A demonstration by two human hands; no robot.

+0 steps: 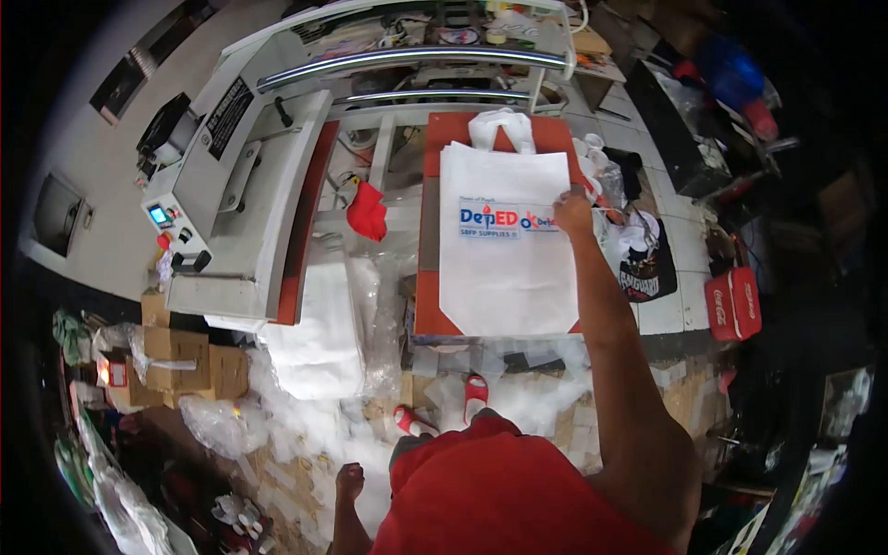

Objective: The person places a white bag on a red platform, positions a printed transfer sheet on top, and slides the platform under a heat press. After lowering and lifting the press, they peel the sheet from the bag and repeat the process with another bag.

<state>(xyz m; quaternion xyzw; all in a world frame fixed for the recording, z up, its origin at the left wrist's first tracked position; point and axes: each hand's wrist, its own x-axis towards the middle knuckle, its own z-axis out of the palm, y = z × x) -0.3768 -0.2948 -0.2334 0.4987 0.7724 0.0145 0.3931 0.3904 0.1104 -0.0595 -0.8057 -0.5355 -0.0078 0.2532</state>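
Note:
A white tote bag (pixel 504 268) lies flat on the red-topped press bed (pixel 429 213), its handles pointing away from me. Across its upper half runs a printed logo (pixel 488 220) in blue and red, reading "DepED" and "SBFP SUPPLIES", with a faint bluish rectangle around it. My right hand (pixel 574 211) is at the right end of the print, fingers pressed together and covering part of the lettering. Whatever they pinch is too small to make out. My left hand (pixel 350 481) hangs low beside my body with its fingers curled, and nothing shows in it.
The heat press (pixel 222 203) stands left, its control panel (pixel 166 217) lit. A red cloth (pixel 367 211) lies between press and bed. Below are stacked white bags (pixel 319 324) and cardboard boxes (pixel 185 356). Right of the bed are loose plastic and a red cooler bag (pixel 733 303).

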